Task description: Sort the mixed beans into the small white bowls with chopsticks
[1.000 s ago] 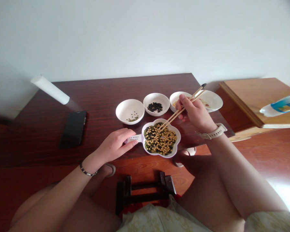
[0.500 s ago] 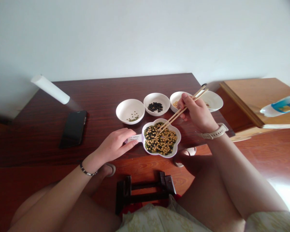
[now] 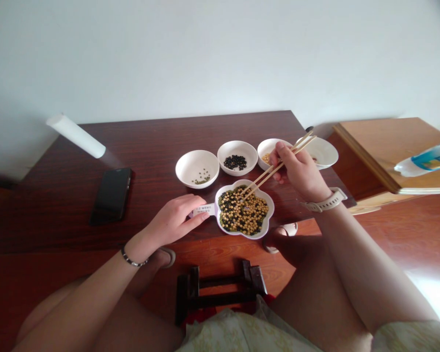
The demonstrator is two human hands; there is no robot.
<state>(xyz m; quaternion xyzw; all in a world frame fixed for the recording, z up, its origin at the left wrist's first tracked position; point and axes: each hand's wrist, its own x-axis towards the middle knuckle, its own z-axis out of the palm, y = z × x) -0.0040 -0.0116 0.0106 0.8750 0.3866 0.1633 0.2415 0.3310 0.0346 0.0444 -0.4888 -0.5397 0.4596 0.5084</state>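
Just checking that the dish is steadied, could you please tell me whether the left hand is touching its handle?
Touching. The head view shows the left hand with thumb and fingers around the handle.

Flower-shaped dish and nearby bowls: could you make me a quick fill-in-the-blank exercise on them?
The left hand holds the flower-shaped dish by its ____.
The right hand holds a pair of ____.
The bowl nearest the phone holds ____ beans.
The bowl just right of that holds ____ beans.

handle; chopsticks; green; black
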